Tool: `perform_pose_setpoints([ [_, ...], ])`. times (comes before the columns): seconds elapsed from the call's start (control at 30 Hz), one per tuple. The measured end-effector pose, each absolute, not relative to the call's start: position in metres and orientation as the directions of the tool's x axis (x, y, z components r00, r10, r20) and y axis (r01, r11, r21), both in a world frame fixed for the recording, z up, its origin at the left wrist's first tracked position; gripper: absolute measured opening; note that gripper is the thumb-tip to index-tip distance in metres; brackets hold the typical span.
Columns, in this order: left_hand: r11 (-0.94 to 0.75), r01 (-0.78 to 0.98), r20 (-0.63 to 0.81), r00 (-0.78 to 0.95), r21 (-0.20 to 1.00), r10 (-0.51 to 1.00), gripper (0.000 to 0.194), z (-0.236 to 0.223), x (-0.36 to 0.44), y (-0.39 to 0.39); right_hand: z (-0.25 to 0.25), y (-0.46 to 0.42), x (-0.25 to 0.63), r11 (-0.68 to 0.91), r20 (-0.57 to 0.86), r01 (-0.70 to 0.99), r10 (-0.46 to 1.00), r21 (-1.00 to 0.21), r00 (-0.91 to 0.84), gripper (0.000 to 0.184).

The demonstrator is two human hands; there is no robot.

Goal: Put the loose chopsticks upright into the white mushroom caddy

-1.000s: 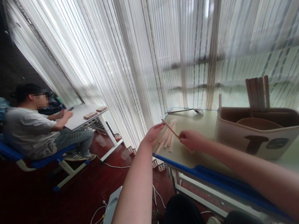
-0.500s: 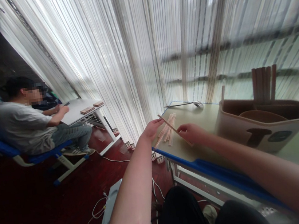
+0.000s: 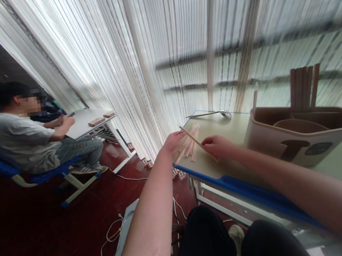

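Observation:
A thin wooden chopstick point(image 3: 194, 139) slants between my two hands above the table. My left hand point(image 3: 173, 143) has its fingertips closed at the far end of it. Fingers of my right hand point(image 3: 217, 146) pinch the same stick lower down, and its near end sticks out below them. Under and beside my left hand, several more chopsticks point(image 3: 190, 147) lie in a loose pile on the tabletop.
The blue-edged table point(image 3: 236, 125) carries a metal ladle point(image 3: 225, 114) at its far side and a brown utensil caddy point(image 3: 286, 142) with upright chopsticks point(image 3: 302, 87) on the right. A seated person point(image 3: 23, 134) is at another table point(image 3: 86, 116). Cables point(image 3: 109, 237) lie on the floor.
The view has shifted slightly. Both hands keep the chopstick in nearly the same place; it now slants a little more steeply and more of its near end shows.

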State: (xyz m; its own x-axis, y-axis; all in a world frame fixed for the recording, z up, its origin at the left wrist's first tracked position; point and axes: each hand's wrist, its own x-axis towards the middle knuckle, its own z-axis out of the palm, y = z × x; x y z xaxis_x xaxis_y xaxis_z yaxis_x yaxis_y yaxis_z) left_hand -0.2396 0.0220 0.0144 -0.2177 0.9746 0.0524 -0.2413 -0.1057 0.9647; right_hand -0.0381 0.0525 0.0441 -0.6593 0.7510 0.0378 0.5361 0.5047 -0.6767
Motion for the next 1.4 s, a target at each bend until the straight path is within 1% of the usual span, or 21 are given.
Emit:
perform_pose_setpoints([
  [0.07,-0.122,-0.234,0.068,-0.227,0.965,0.972,0.033,0.012,-0.24,0.023,0.043,0.053,-0.039,0.454,0.012,0.506,0.753,-0.733,-0.658,0.029],
  [0.1,-0.126,-0.223,0.072,-0.237,0.967,0.969,0.033,0.011,-0.24,0.024,0.043,0.053,-0.039,0.419,0.002,0.47,0.747,-0.777,-0.664,0.035],
  [0.17,-0.124,-0.181,0.072,-0.271,0.976,0.96,0.034,0.008,-0.238,0.026,0.047,0.052,-0.04,0.329,-0.011,0.364,0.728,-0.871,-0.685,0.048],
  [0.2,-0.122,-0.152,0.074,-0.289,0.981,0.954,0.035,0.007,-0.237,0.027,0.05,0.051,-0.04,0.278,-0.018,0.306,0.713,-0.911,-0.701,0.049],
  [0.23,-0.125,-0.122,0.082,-0.304,0.985,0.949,0.036,0.006,-0.236,0.028,0.053,0.05,-0.039,0.225,-0.026,0.249,0.691,-0.942,-0.722,0.046],
  [0.3,-0.146,-0.078,0.116,-0.303,0.986,0.946,0.037,0.007,-0.233,0.029,0.062,0.048,-0.037,0.122,-0.032,0.145,0.647,-0.982,-0.762,0.032],
  [0.37,-0.162,-0.08,0.134,-0.28,0.984,0.951,0.043,0.01,-0.23,0.027,0.073,0.047,-0.033,0.038,-0.009,0.041,0.616,-0.998,-0.788,0.022],
  [0.47,-0.139,-0.156,0.091,-0.28,0.978,0.956,0.06,0.019,-0.231,0.021,0.088,0.045,-0.024,-0.032,0.049,-0.083,0.584,-0.996,-0.81,0.021],
  [0.5,-0.134,-0.183,0.083,-0.263,0.974,0.961,0.06,0.022,-0.232,0.018,0.093,0.045,-0.021,-0.032,0.071,-0.107,0.559,-0.994,-0.826,0.022],
  [0.57,-0.125,-0.225,0.072,-0.23,0.966,0.971,0.051,0.027,-0.235,0.013,0.105,0.044,-0.015,0.013,0.118,-0.129,0.501,-0.992,-0.857,0.027],
  [0.6,-0.116,-0.238,0.058,-0.239,0.964,0.969,0.047,0.03,-0.236,0.012,0.111,0.043,-0.011,0.064,0.143,-0.127,0.485,-0.99,-0.863,0.031],
  [0.7,-0.126,-0.203,0.034,-0.404,0.971,0.914,0.037,0.041,-0.234,0.011,0.134,0.036,0.001,0.323,0.247,-0.085,0.503,-0.943,-0.828,0.035],
  [0.77,-0.198,-0.121,0.105,-0.53,0.973,0.841,0.032,0.054,-0.222,0.011,0.152,0.03,0.012,0.509,0.359,-0.052,0.527,-0.859,-0.77,0.036],
  [0.8,-0.26,-0.074,0.176,-0.562,0.963,0.808,0.031,0.062,-0.212,0.01,0.16,0.026,0.018,0.583,0.416,-0.038,0.532,-0.812,-0.738,0.035],
  [0.83,-0.33,-0.041,0.254,-0.552,0.943,0.794,0.032,0.072,-0.199,0.008,0.168,0.023,0.024,0.641,0.47,-0.027,0.532,-0.767,-0.704,0.034],
  [0.9,-0.434,-0.008,0.395,-0.399,0.901,0.828,0.035,0.09,-0.167,0.002,0.182,0.019,0.038,0.724,0.56,-0.011,0.524,-0.69,-0.641,0.032],
  [0.97,-0.483,0.01,0.477,-0.177,0.876,0.861,0.037,0.103,-0.133,-0.004,0.192,0.018,0.052,0.765,0.636,-0.007,0.531,-0.644,-0.56,0.031],
  [1.0,-0.488,0.025,0.487,-0.105,0.873,0.867,0.037,0.108,-0.117,-0.007,0.196,0.019,0.059,0.772,0.663,-0.008,0.541,-0.636,-0.517,0.031],
  [1.03,-0.495,0.046,0.497,-0.078,0.868,0.864,0.038,0.111,-0.102,-0.009,0.199,0.02,0.065,0.772,0.682,-0.013,0.553,-0.635,-0.478,0.031],
  [1.23,-0.532,0.209,0.557,-0.083,0.821,0.827,0.024,0.127,-0.059,-0.005,0.21,0.034,0.09,0.773,0.758,-0.094,0.577,-0.627,-0.304,0.03],
  [1.4,-0.549,0.302,0.601,-0.112,0.779,0.791,0.023,0.136,-0.042,0.017,0.212,0.051,0.097,0.784,0.788,-0.108,0.59,-0.611,-0.176,0.027],
])
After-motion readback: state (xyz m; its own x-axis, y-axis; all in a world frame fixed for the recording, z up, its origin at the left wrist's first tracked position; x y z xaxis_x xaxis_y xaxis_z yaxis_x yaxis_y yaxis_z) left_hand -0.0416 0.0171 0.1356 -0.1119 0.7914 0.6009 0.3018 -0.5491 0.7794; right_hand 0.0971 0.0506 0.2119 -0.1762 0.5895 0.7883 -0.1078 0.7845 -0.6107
